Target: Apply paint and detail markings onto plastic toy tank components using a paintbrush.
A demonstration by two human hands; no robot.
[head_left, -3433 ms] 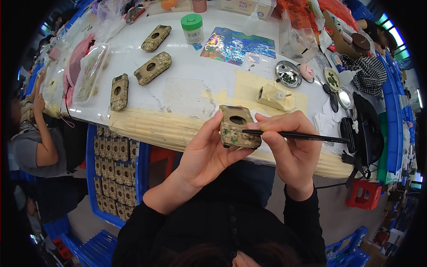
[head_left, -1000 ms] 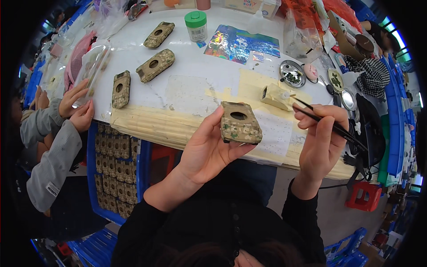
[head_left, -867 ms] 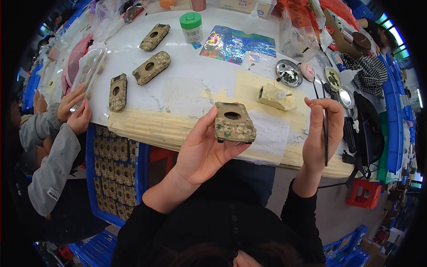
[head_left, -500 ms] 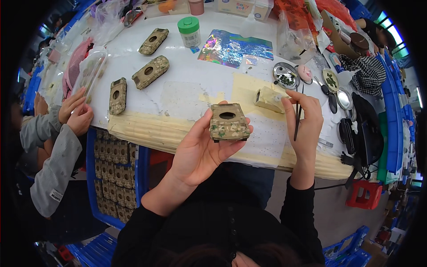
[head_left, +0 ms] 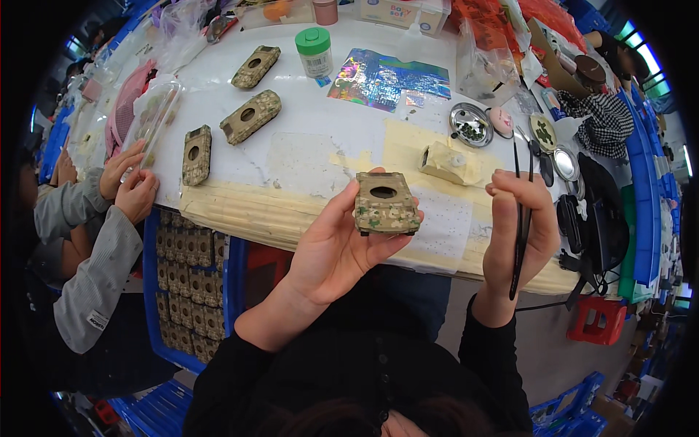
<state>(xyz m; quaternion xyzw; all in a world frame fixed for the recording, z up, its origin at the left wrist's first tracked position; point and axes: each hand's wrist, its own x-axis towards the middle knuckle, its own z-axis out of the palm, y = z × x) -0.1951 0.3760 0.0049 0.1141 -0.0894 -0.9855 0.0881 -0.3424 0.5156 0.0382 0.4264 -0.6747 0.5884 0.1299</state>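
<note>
My left hand (head_left: 320,255) holds a camouflage-patterned model tank hull (head_left: 386,213) above the table's front edge, its round top hole facing up. In my right hand (head_left: 502,244) is a pair of black tweezers (head_left: 521,240), tips pointing away from me and spread apart; nothing shows between them. The fingers are curled and the hand is to the right of the hull, apart from it. Beyond it sits a cream, tape-covered block (head_left: 440,163) with a small white tip on it. A round metal tin (head_left: 455,116) and an oval dish (head_left: 542,120) hold dark green bits.
Several matching hulls (head_left: 251,116) lie at the left of the table (head_left: 306,116). A green-lidded jar (head_left: 314,54) and shiny foil sheet (head_left: 364,80) lie farther back. Below left, a blue crate (head_left: 151,291) holds many hulls. A co-worker's hands (head_left: 135,189) are at the left.
My right hand with the tweezers has moved right and nearer to me, away from the cream block. The left hand and hull have shifted slightly right in the picture.
</note>
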